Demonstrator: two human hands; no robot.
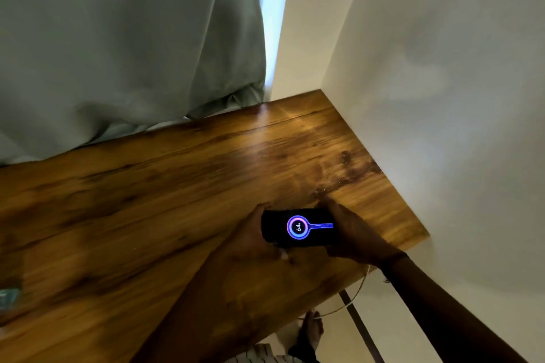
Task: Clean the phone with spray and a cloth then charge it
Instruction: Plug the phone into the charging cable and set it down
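Observation:
The black phone [298,227] lies sideways just above the wooden table [153,200], near its right end. Its screen glows with a purple charging ring that reads 64. My left hand [250,242] grips the phone's left end. My right hand [351,233] is closed around its right end, covering the port. A white cable [358,292] hangs in a loop below the table's edge under my right wrist; whether it is plugged into the phone is hidden. No cloth is in view.
A grey-green curtain [126,47] hangs behind the table. White walls [442,97] close off the right side and the far corner. A pale blue-green object [10,298] sits at the table's left edge, blurred. My foot [311,330] stands on the floor below.

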